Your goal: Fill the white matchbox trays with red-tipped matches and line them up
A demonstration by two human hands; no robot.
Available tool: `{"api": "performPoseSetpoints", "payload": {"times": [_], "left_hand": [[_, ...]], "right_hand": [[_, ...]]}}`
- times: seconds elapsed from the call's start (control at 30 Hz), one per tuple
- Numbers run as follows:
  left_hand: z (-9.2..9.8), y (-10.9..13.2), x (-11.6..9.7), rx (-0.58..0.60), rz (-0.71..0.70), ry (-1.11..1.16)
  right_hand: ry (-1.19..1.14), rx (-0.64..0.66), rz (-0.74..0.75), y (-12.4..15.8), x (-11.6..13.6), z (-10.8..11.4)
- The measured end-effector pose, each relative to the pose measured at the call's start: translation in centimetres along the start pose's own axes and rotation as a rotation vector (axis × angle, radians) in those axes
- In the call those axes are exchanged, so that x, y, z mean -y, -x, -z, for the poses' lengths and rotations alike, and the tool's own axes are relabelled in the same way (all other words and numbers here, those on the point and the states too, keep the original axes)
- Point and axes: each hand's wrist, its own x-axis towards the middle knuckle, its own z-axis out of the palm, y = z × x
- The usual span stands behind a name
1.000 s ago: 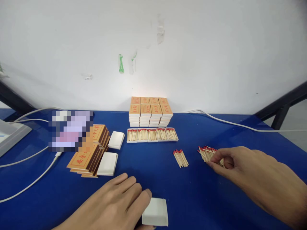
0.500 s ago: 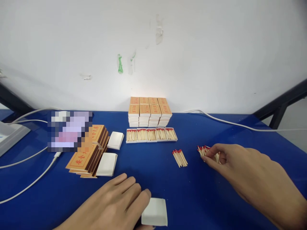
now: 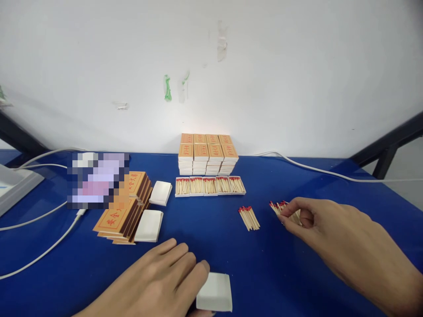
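Note:
My left hand (image 3: 161,277) is closed on an empty-looking white matchbox tray (image 3: 216,293) at the front edge of view, its index finger and thumb along the tray's left side. Over a loose pile of red-headed matches (image 3: 276,207) on the right, my right hand (image 3: 324,229) pinches thumb and index finger on some matchsticks. The palm hides part of that pile. Between the hands lies a small bunch of matches (image 3: 249,219), side by side on the blue table (image 3: 211,246). Behind it, a row of several filled trays (image 3: 210,186) stands with heads facing the wall.
A block of stacked matchboxes (image 3: 207,152) stands by the wall. Left are piled orange matchbox sleeves (image 3: 117,220) and two stacks of white trays (image 3: 148,225) (image 3: 160,193). A blurred-out phone (image 3: 102,178) with a white cable (image 3: 62,246) lies farther left. Another cable (image 3: 310,174) crosses the back right.
The view has shifted slightly. At the loose pile, the pinched matches have edged a little to the left with my right hand. My left hand keeps its grip on the tray.

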Motion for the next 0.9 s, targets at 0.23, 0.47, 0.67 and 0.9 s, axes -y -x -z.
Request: {"api": "performPoseSetpoints", "payload": {"times": [0.23, 0.47, 0.67, 0.9], "left_hand": [[0.1, -0.2, 0.0, 0.008, 0.004, 0.001], [0.0, -0.3, -0.3, -0.001, 0.013, -0.015], [0.2, 0.0, -0.5, 0.034, 0.046, -0.001], [-0.2, 0.1, -0.1, 0.037, 0.003, 0.005]], "right_hand": [[-0.205, 0.15, -0.014, 0.1, 1.7, -0.3], [-0.308, 0.19, -0.003, 0.1, 3.2, -0.8], [-0.314, 0.156, 0.032, 0.2, 3.9, -0.6], [-0.247, 0.01, 0.029, -0.4, 1.9, 0.1]]}}
